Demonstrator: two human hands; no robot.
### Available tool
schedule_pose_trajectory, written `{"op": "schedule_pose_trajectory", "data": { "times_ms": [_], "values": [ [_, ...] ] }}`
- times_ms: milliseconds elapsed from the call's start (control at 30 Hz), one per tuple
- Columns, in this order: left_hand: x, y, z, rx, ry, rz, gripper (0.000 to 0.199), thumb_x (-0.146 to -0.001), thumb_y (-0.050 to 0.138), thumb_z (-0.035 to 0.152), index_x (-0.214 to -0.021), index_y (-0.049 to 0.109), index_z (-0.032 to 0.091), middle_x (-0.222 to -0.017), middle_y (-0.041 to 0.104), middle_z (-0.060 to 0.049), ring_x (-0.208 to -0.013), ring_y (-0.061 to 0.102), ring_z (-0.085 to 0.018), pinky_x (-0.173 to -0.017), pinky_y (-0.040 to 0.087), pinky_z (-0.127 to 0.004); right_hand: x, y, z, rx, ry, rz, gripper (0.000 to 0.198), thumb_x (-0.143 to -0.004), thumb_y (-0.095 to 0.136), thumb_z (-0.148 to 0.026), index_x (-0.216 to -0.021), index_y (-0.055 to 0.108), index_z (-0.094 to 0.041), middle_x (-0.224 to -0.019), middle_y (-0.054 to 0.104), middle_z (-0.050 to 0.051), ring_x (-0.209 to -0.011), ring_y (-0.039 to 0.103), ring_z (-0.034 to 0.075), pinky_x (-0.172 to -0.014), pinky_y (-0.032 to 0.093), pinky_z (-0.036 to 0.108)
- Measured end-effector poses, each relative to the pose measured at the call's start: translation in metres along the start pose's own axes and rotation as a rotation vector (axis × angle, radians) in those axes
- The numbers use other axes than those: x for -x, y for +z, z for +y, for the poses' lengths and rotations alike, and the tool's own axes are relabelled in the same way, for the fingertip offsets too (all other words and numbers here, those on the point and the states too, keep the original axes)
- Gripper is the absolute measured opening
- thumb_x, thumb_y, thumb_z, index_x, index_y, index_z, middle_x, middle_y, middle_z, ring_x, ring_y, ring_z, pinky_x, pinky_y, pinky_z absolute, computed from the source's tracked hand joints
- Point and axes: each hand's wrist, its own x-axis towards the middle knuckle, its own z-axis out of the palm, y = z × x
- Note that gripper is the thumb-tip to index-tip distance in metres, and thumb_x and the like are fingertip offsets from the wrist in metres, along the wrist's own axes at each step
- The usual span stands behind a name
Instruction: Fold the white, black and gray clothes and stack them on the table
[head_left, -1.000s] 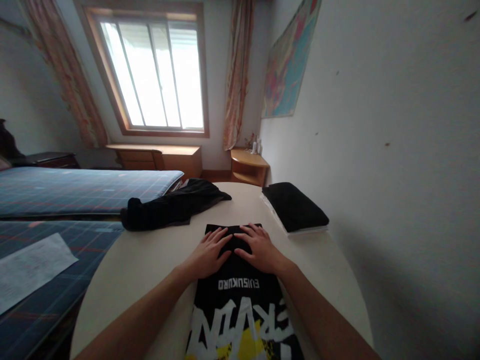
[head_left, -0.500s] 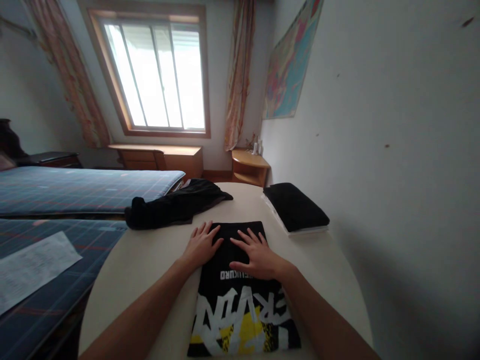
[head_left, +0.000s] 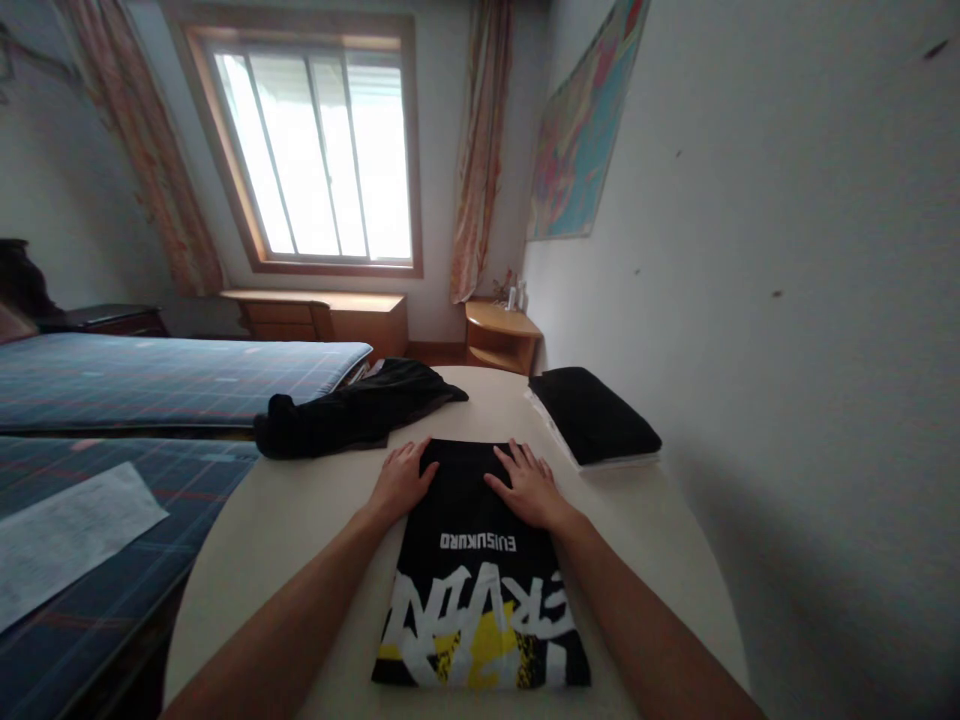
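Observation:
A black T-shirt point(head_left: 480, 510), folded into a neat rectangle, lies on the round pale table point(head_left: 285, 560) before me. White lettering and a yellow patch, upside down from my side, cover its near half. My left hand point(head_left: 405, 480) rests on its far left corner with the fingers stretched out. On the far right corner lies my right hand point(head_left: 527, 485), flat, its fingers spread and pointing away from me. Neither hand has cloth gathered in it.
Behind my left hand a crumpled black garment point(head_left: 352, 405) lies at the table's edge. A stack of folded clothes point(head_left: 596, 415), black over white, sits at the right near the wall point(head_left: 810, 420). Left are plaid mattresses point(head_left: 187, 385) and a paper sheet point(head_left: 75, 535).
My right hand has slid right and away from me to the far right corner, uncovering the small lettering. My left hand has shifted slightly. The shirt's near edge sits a little farther from me.

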Motion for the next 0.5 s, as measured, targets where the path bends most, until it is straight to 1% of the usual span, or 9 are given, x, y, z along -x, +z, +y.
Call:
{"op": "schedule_pose_trajectory", "data": {
  "times_ms": [33, 100, 133, 200, 267, 333, 400, 433, 500],
  "values": [
    [-0.003, 0.000, -0.001, 0.020, 0.002, 0.012, 0.051, -0.092, 0.056, 0.028, -0.140, 0.050, 0.014, -0.136, 0.060, -0.015, -0.127, 0.054, -0.027, -0.110, 0.037, -0.040, -0.003, 0.001, 0.004, 0.004, 0.044, 0.019, 0.071, -0.096, 0.039, -0.063, -0.154, 0.032, -0.023, -0.164, 0.015, 0.012, -0.151, 0.012, 0.032, -0.118, 0.012, 0.054],
    [-0.008, 0.001, -0.004, 0.070, -0.006, 0.029, 0.055, -0.088, 0.061, 0.024, -0.140, 0.049, 0.014, -0.131, 0.063, -0.014, -0.123, 0.058, -0.026, -0.108, 0.040, -0.038, -0.009, 0.003, 0.011, 0.000, 0.090, 0.057, 0.068, -0.096, 0.041, -0.059, -0.152, 0.036, -0.022, -0.162, 0.024, 0.013, -0.149, 0.018, 0.033, -0.118, 0.015, 0.053],
    [-0.010, 0.002, -0.005, 0.099, -0.018, 0.032, 0.057, -0.086, 0.062, 0.023, -0.140, 0.048, 0.014, -0.127, 0.065, -0.014, -0.120, 0.059, -0.026, -0.106, 0.042, -0.037, -0.012, 0.004, 0.014, -0.009, 0.086, 0.079, 0.064, -0.097, 0.043, -0.055, -0.151, 0.038, -0.021, -0.160, 0.031, 0.012, -0.148, 0.022, 0.032, -0.118, 0.017, 0.051],
    [-0.013, 0.003, -0.006, 0.151, -0.047, 0.021, 0.062, -0.084, 0.065, 0.022, -0.142, 0.045, 0.014, -0.118, 0.069, -0.013, -0.114, 0.063, -0.025, -0.103, 0.044, -0.037, -0.017, 0.002, 0.018, -0.055, 0.036, 0.140, 0.055, -0.097, 0.047, -0.044, -0.146, 0.045, -0.020, -0.151, 0.045, 0.011, -0.143, 0.034, 0.029, -0.117, 0.022, 0.047],
    [-0.015, 0.003, -0.007, 0.182, -0.083, -0.006, 0.065, -0.082, 0.066, 0.021, -0.143, 0.043, 0.013, -0.112, 0.071, -0.012, -0.110, 0.064, -0.025, -0.101, 0.046, -0.038, -0.021, 0.000, 0.022, -0.116, -0.026, 0.194, 0.049, -0.094, 0.051, -0.034, -0.141, 0.051, -0.019, -0.143, 0.054, 0.011, -0.135, 0.044, 0.026, -0.115, 0.030, 0.041],
    [-0.017, 0.001, -0.006, 0.199, -0.118, -0.028, 0.068, -0.082, 0.067, 0.022, -0.144, 0.043, 0.013, -0.111, 0.071, -0.012, -0.109, 0.065, -0.026, -0.100, 0.046, -0.038, -0.024, -0.002, 0.023, -0.164, -0.054, 0.225, 0.049, -0.091, 0.054, -0.027, -0.139, 0.052, -0.017, -0.139, 0.057, 0.011, -0.130, 0.050, 0.023, -0.111, 0.035, 0.036],
    [-0.017, -0.001, -0.004, 0.224, -0.135, -0.048, 0.068, -0.082, 0.067, 0.020, -0.145, 0.042, 0.012, -0.112, 0.071, -0.012, -0.110, 0.064, -0.026, -0.101, 0.045, -0.039, -0.026, -0.003, 0.024, -0.192, -0.033, 0.239, 0.052, -0.088, 0.056, -0.023, -0.140, 0.051, -0.014, -0.138, 0.058, 0.013, -0.126, 0.053, 0.023, -0.109, 0.038, 0.035],
    [-0.017, -0.003, -0.002, 0.236, -0.133, -0.056, 0.067, -0.081, 0.066, 0.019, -0.144, 0.044, 0.012, -0.112, 0.071, -0.012, -0.110, 0.064, -0.027, -0.102, 0.045, -0.039, -0.027, -0.004, 0.024, -0.206, -0.017, 0.243, 0.052, -0.087, 0.057, -0.022, -0.138, 0.052, -0.013, -0.136, 0.059, 0.014, -0.125, 0.055, 0.023, -0.108, 0.039, 0.035],
    [-0.016, -0.006, 0.003, 0.257, -0.114, -0.066, 0.061, -0.081, 0.063, 0.014, -0.140, 0.049, 0.013, -0.113, 0.071, -0.010, -0.112, 0.063, -0.026, -0.104, 0.043, -0.039, -0.027, -0.006, 0.024, -0.230, 0.008, 0.242, 0.046, -0.085, 0.060, -0.022, -0.130, 0.059, -0.013, -0.128, 0.064, 0.013, -0.119, 0.059, 0.024, -0.104, 0.042, 0.035]
  ]
}}
